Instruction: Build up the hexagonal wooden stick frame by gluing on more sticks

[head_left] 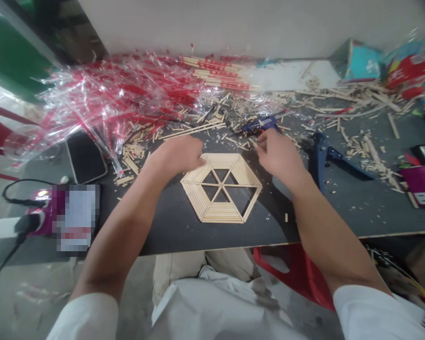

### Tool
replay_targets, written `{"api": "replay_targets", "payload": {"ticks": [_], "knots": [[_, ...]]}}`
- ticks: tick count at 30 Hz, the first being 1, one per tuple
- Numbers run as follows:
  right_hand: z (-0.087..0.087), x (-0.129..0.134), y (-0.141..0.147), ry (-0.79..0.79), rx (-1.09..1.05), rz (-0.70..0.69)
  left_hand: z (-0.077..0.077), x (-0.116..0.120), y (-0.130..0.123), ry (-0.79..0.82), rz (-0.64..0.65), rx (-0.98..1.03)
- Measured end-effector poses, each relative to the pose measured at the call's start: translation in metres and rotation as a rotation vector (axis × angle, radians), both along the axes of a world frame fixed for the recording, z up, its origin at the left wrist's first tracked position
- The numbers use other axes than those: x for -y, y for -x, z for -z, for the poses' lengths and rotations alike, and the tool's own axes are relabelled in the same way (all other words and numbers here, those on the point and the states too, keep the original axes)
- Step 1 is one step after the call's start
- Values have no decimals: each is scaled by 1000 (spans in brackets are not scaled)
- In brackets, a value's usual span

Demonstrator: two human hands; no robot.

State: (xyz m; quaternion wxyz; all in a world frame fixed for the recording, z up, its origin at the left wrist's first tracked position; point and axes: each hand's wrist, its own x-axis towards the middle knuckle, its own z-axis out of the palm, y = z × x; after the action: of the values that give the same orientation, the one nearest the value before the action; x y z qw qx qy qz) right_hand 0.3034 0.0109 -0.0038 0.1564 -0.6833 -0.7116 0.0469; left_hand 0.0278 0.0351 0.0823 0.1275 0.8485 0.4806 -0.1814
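Note:
A hexagonal frame of thin wooden sticks (221, 212) lies flat on the dark table, with spokes meeting at its middle. Rows of sticks fill most of its outer sections; the lower right one shows a wide gap. My left hand (179, 153) is closed at the frame's upper left edge, its fingertips turned away from view. Beyond the upper right edge, my right hand (279, 153) has its thumb and fingers pinched together. A short stick piece (252, 142) is at those fingertips; whether it is gripped is unclear. Just behind this hand lies a blue glue gun (262, 123).
Blue-handled cutters (320, 158) lie right of my right hand. Stick scraps (368, 153) litter the table (177, 236). Red and clear plastic wrappers (127, 89) heap at the back left, near bundled sticks (219, 73). A phone (85, 158) and a purple power strip (46, 212) are left.

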Motion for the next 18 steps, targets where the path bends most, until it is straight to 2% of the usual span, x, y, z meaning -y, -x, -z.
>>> {"api": "replay_targets", "payload": {"ticks": [4,7,13,18], "knots": [[1,5,4,-64,46,-11,7,8,-10,-123,83,140],[-2,6,7,-140,-15,-48,7,18,-19,-165,119,101],[-5,1,15,-239,-237,-75,3,25,-30,-213,177,-11],[0,1,31,-233,-514,-166,7,19,-23,-222,149,-18]]}}
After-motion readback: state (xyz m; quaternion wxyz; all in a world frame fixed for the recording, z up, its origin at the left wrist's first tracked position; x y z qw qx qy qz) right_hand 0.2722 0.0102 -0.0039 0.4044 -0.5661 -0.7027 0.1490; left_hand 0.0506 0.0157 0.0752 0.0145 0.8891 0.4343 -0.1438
